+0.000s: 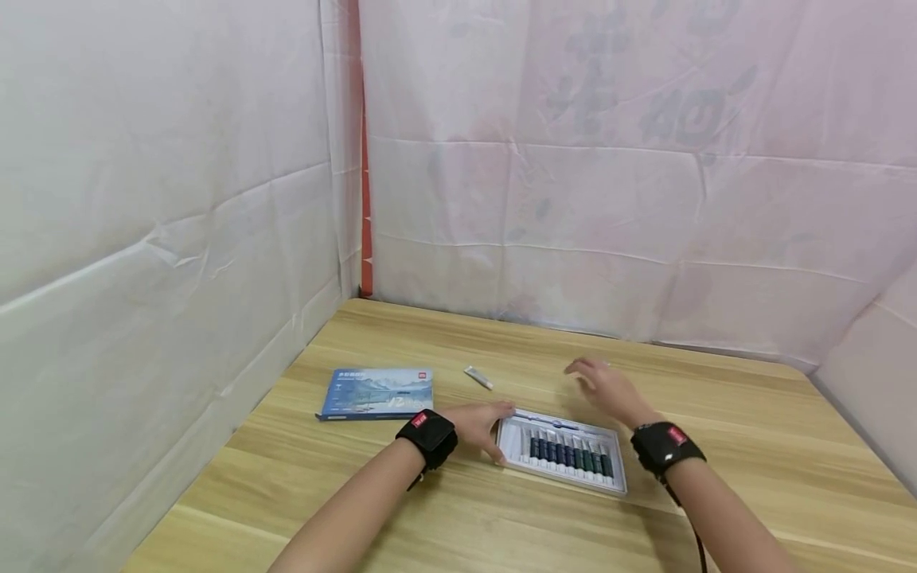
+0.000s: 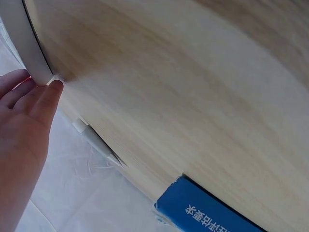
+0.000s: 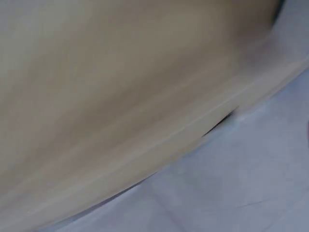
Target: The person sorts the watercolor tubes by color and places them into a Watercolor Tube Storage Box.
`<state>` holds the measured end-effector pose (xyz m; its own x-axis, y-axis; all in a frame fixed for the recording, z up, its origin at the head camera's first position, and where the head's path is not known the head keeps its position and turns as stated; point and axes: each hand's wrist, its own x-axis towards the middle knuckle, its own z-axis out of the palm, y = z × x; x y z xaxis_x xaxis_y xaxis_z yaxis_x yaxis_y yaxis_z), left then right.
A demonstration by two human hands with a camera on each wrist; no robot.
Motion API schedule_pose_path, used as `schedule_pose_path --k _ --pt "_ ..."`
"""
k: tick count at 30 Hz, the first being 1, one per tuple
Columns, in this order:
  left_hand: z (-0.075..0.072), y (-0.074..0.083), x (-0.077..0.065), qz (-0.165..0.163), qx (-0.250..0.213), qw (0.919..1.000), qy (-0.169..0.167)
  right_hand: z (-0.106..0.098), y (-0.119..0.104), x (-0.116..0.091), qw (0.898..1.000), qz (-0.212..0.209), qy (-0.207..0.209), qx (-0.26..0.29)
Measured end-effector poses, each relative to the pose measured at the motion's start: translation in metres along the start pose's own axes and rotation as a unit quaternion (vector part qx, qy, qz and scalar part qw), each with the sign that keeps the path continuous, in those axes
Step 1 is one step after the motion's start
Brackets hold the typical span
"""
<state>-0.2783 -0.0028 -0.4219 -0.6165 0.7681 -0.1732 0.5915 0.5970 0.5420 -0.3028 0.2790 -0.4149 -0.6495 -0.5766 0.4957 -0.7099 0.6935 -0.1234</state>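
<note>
A white plastic tray lies on the table with a row of dark-labelled paint tubes in it. Along its far side runs a thin blue-handled brush. My left hand holds the tray's left end, thumb at the near corner and fingers at the far one. In the left wrist view, fingertips meet the tray's wall. My right hand is beyond the tray's right part, fingers loosely bent. A small pale bit shows just behind it. The right wrist view is blurred.
A blue box with a lake-and-mountain picture lies left of the tray. One loose small tube lies on the wooden table beyond the left hand. White sheeting hangs along the back edge and both sides.
</note>
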Motion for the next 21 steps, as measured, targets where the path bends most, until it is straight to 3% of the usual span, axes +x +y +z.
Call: schedule_pose_path --k 3,6,8,14,21 --pt "0.0 0.001 -0.001 -0.001 0.005 1.0 0.001 -0.003 0.032 -0.009 0.995 0.08 -0.057 -0.027" --pt "0.001 0.001 -0.001 0.0 0.004 1.0 0.001 -0.001 0.055 -0.021 0.986 0.129 -0.104 -0.031" --pt "0.003 0.0 0.001 0.003 0.008 1.0 0.002 0.002 0.067 -0.029 0.984 0.134 -0.109 -0.033" --pt "0.006 -0.003 0.004 -0.004 0.007 1.0 0.006 0.007 0.078 -0.035 0.992 0.1 -0.056 -0.052" --pt "0.003 -0.004 0.004 -0.003 0.005 1.0 0.006 0.001 0.064 -0.027 0.984 0.151 -0.092 -0.018"
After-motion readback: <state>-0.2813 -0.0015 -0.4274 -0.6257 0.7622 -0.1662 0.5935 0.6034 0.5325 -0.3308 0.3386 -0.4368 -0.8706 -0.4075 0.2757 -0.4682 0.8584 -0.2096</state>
